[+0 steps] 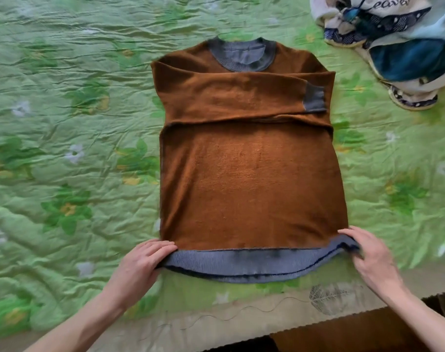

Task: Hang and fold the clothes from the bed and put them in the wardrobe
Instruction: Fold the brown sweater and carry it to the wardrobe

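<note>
A brown sweater (pixel 251 179) with a grey collar, cuffs and hem lies flat on the green bed cover, neck away from me. Both sleeves are folded across its chest, one grey cuff showing at the right. My left hand (pixel 142 260) grips the bottom left corner of the grey hem band. At the bottom right corner, my right hand (pixel 368 255) holds the hem with curled fingers. The hem sags in a curve between the two hands, near the bed's front edge.
A pile of other clothes (pixel 394 41), white, light blue and dark blue, lies at the far right of the bed. The green floral quilt (pixel 63 148) stretches out to the left. The bed's front edge (pixel 241 323) runs just below the sweater.
</note>
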A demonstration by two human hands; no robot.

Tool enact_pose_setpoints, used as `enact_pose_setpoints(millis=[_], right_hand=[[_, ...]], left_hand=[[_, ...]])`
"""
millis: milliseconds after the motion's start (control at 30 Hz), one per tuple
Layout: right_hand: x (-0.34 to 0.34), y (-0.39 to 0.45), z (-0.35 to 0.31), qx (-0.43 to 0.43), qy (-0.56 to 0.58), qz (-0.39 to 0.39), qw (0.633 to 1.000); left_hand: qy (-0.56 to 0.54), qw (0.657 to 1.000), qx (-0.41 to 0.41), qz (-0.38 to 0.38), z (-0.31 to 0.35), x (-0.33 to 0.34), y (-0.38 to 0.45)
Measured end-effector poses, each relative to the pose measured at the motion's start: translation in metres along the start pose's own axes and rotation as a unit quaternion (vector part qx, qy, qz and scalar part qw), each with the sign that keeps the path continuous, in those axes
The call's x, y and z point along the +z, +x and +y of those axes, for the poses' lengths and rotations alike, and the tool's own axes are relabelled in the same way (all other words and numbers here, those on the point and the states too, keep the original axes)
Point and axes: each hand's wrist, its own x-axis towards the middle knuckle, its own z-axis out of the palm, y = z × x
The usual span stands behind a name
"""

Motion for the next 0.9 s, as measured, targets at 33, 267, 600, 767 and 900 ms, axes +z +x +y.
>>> enact_pose_setpoints(millis=[33,267,600,767,900], right_hand=[[-0.009,0.007,-0.006,0.029,0.035,0.004,0.999],[-0.040,0.069,-0.041,0.119,0.194,0.134,0.965],[-0.032,0.201,-0.060,0.149,0.276,0.315,0.896],[-0.029,0.240,-0.053,0.171,0.251,0.278,0.911],[-0.014,0.268,-0.038,0.181,0.215,0.169,0.945]], left_hand=[[-0.026,0.999,-0.021,0.012,0.001,-0.009,0.002],[-0.167,0.953,-0.168,0.186,0.012,-0.041,0.054],[-0.225,0.836,-0.309,0.395,0.015,-0.071,0.173],[-0.165,0.838,-0.313,0.417,-0.001,-0.083,0.219],[-0.130,0.848,-0.333,0.392,-0.025,-0.079,0.248]])
